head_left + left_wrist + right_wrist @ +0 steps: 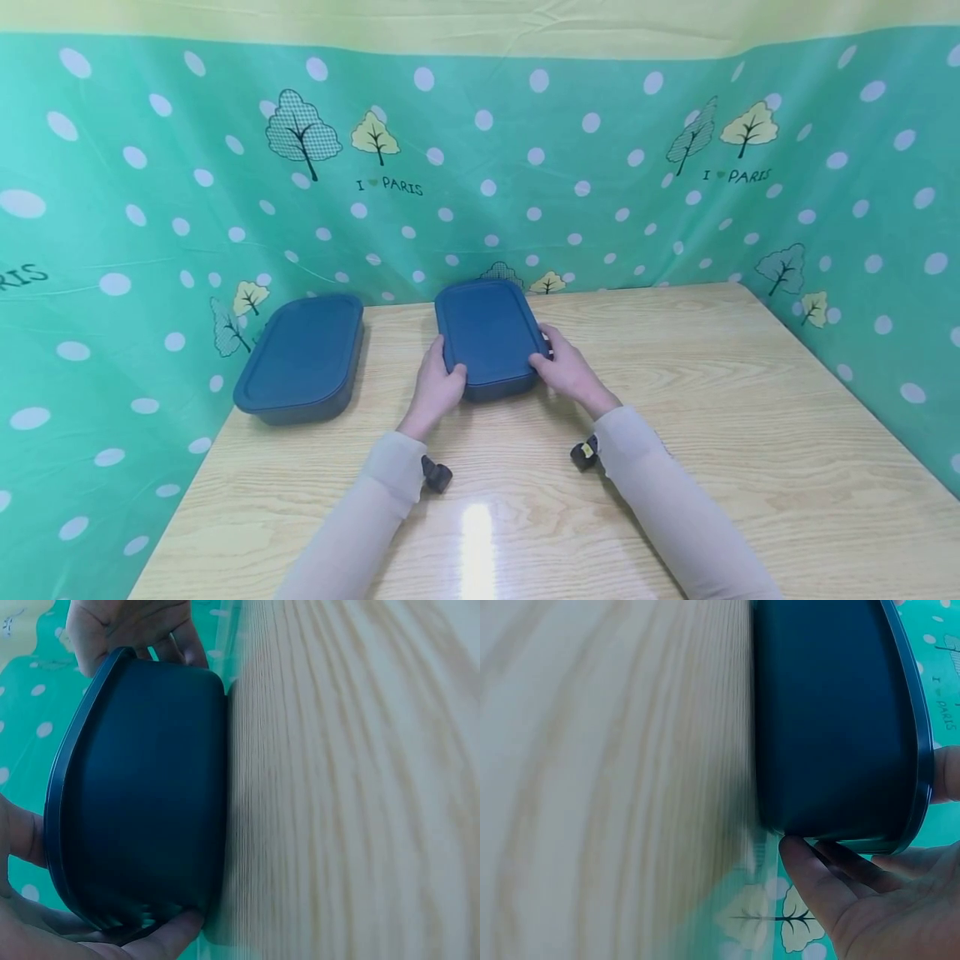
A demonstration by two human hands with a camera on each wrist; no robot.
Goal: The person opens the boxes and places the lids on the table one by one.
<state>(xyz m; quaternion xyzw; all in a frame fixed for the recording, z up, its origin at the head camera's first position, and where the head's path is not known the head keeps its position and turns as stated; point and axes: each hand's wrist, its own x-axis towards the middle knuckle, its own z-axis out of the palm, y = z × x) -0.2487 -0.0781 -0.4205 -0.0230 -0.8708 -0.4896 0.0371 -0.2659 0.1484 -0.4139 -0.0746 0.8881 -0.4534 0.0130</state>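
Note:
A dark blue rectangular food container with a lid (pixel 491 329) is near the back of the wooden table, turned slightly. My left hand (pixel 438 382) grips its left side, thumb on the lid's rim and fingers along the wall. On the opposite side, my right hand (pixel 567 367) holds it the same way, its thumb over the lid's near right corner. Both wrist views show the container's side wall (pixel 150 780) close against the tabletop; whether it is fully resting there I cannot tell. What is inside is hidden by the lid.
Another dark blue lidded container (pixel 303 354) stands at the table's left edge. A green dotted cloth (pixel 487 167) with printed trees hangs behind and at both sides. Light reflects off the wooden table (pixel 750 417) near the front.

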